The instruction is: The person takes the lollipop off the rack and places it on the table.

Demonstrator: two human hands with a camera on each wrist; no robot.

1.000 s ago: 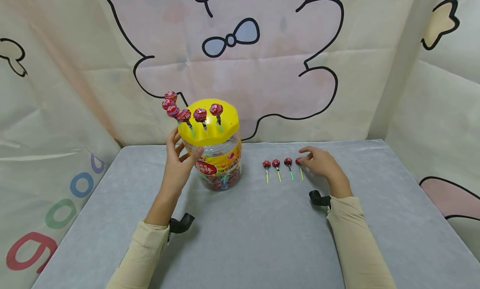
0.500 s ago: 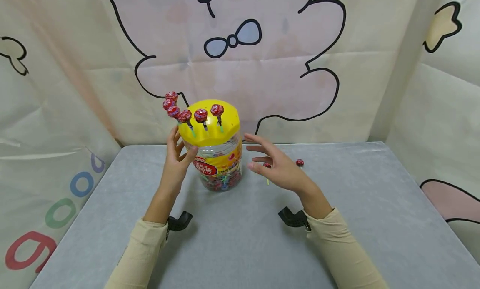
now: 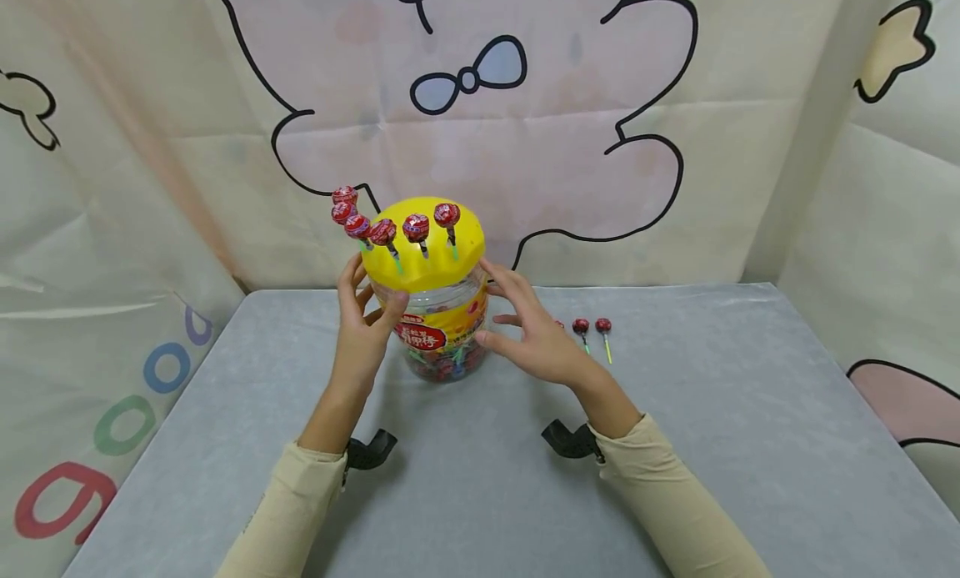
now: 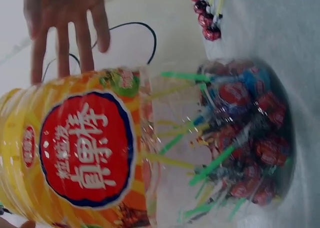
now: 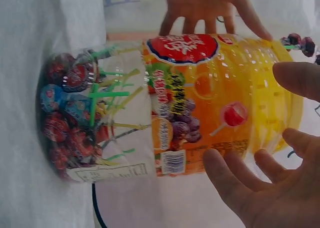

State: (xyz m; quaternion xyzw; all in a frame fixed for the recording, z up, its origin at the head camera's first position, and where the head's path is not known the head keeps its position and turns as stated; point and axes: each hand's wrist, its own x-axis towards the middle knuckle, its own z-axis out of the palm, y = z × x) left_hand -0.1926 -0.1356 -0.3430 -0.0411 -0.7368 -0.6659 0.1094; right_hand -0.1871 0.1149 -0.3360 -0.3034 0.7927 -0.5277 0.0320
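A clear plastic candy jar [image 3: 442, 332] with a yellow lid [image 3: 420, 269] stands on the table, full of wrapped lollipops [image 4: 250, 153] in its lower part. Several red-wrapped lollipops [image 3: 416, 228] stick up from the lid's front and left edge. My left hand [image 3: 363, 336] holds the jar's left side, thumb in front and fingers reaching behind. My right hand [image 3: 536, 336] is at the jar's right side, fingers spread and mostly straight; the right wrist view [image 5: 270, 173] shows the fingertips by the label and lid. Whether every fingertip touches is unclear.
More lollipops [image 3: 603, 326] lie in a row on the grey-covered table [image 3: 480, 495], right of the jar; my right hand partly hides that row. A printed cloth backdrop [image 3: 570, 178] rises behind the table, with cloth walls at both sides.
My right hand has left the lollipop row and come left to the jar's side. The jar has turned slightly, its front label and lollipops shifting right. My left hand stays on the jar.
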